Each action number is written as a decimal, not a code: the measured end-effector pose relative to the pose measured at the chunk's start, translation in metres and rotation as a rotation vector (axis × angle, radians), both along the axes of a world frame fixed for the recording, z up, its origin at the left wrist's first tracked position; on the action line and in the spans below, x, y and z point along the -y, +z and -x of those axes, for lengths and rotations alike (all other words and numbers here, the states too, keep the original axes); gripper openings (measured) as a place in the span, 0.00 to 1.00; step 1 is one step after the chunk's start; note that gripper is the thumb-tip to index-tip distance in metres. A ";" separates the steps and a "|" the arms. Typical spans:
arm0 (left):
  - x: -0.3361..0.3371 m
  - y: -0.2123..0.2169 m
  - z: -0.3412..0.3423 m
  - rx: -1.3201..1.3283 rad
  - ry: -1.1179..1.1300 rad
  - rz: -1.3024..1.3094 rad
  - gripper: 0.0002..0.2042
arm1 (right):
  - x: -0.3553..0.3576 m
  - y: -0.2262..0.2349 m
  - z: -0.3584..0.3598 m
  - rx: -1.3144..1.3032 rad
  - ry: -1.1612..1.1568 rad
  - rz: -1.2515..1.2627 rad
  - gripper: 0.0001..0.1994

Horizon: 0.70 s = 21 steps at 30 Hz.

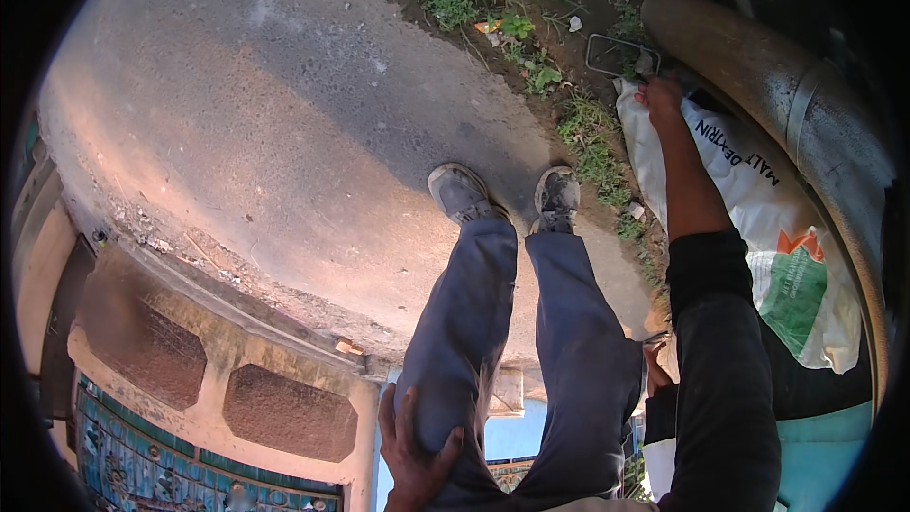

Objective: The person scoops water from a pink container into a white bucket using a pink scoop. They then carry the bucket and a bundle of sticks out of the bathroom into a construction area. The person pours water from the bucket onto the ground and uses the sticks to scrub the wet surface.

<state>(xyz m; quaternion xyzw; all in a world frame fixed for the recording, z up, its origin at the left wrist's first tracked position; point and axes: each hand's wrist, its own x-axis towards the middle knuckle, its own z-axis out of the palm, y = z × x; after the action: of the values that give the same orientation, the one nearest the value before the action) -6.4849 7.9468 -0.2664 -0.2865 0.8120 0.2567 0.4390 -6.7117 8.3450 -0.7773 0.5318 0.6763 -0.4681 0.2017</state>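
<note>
My left hand (417, 450) rests on my left thigh with its fingers spread, holding nothing. My right arm reaches forward to the upper right. At its end my right hand (661, 98) is curled at the far edge of a white sack (668, 166) with dark lettering and a green and orange print. A bent wire loop (616, 55) lies just beyond the fingers. Whether they grip the sack's edge, the wire or something smaller is hidden.
A thick brown pipe-like curved body (758, 62) arches over the sack. Weeds (592, 142) and litter line the pavement (313, 133) edge. My shoes (460, 192) stand on the pavement. Another person's hand (656, 368) shows beside my right sleeve. A wall with blue gate (180, 460) is lower left.
</note>
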 end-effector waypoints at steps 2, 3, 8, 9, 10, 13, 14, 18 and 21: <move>-0.003 0.001 -0.001 0.002 0.021 -0.001 0.39 | 0.008 0.000 0.000 -0.031 -0.007 -0.047 0.20; -0.005 0.003 -0.002 0.001 0.034 0.000 0.39 | 0.014 0.002 -0.002 -0.046 -0.003 -0.062 0.19; -0.012 0.011 0.000 0.009 0.026 0.008 0.39 | 0.052 0.014 -0.016 -0.088 0.033 -0.019 0.12; -0.013 0.014 0.003 0.012 0.039 0.000 0.38 | 0.059 0.021 -0.021 -0.094 0.050 0.003 0.11; -0.014 0.018 0.004 0.009 0.057 -0.007 0.38 | 0.063 0.031 -0.029 -0.096 0.069 0.034 0.09; -0.021 0.034 -0.009 -0.010 0.076 0.038 0.39 | 0.137 0.107 -0.039 0.047 0.191 -0.057 0.09; -0.022 0.034 -0.012 -0.021 0.064 0.031 0.39 | 0.138 0.122 -0.046 0.033 0.152 -0.017 0.09; -0.034 0.045 -0.032 0.004 0.067 -0.006 0.37 | 0.145 0.221 -0.069 0.132 0.315 0.282 0.07; -0.047 0.059 -0.068 0.063 0.105 -0.029 0.37 | 0.187 0.320 -0.074 0.133 0.331 0.491 0.09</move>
<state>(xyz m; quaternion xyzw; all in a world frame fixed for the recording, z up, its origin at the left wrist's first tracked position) -6.4164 7.9941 -0.2076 -0.3301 0.7777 0.2820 0.4546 -6.6380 8.1580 -0.4570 0.3792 0.6057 -0.5424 0.4417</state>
